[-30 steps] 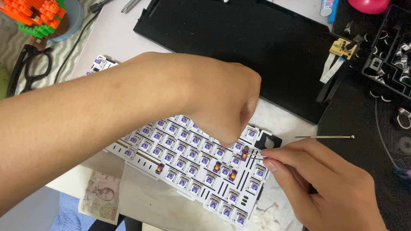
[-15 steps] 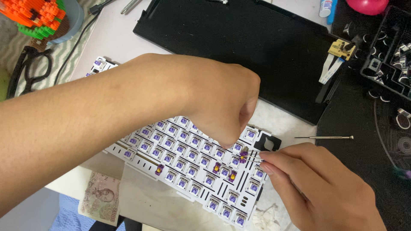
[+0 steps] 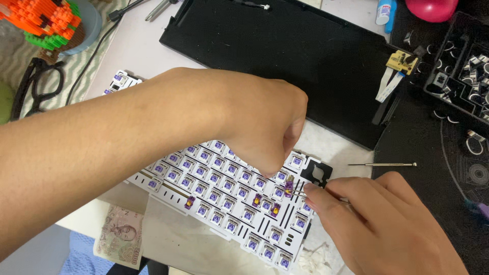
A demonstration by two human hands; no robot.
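White keyboard plate [image 3: 224, 203] with purple switches at centre of the worktop [image 3: 147, 56], left hand [image 3: 254, 122] curled down on it, right hand [image 3: 377, 224] at 5 o'clock pinching thin tweezers [image 3: 298, 189] over a switch, black case [image 3: 285, 56] at 12 o'clock.

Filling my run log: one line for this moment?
left hand: pressing on switch plate | right hand: pinching tweezers at purple switch

Surface: a white table [image 3: 153, 46], crowded with parts.
Centre: a white keyboard plate [image 3: 229, 203] studded with purple switches.
Behind the plate: a black keyboard case [image 3: 285, 56].
Right of the plate: a thin metal rod [image 3: 382, 164], then a black mat [image 3: 433, 153].
Near-left of the plate: a banknote [image 3: 119, 235].
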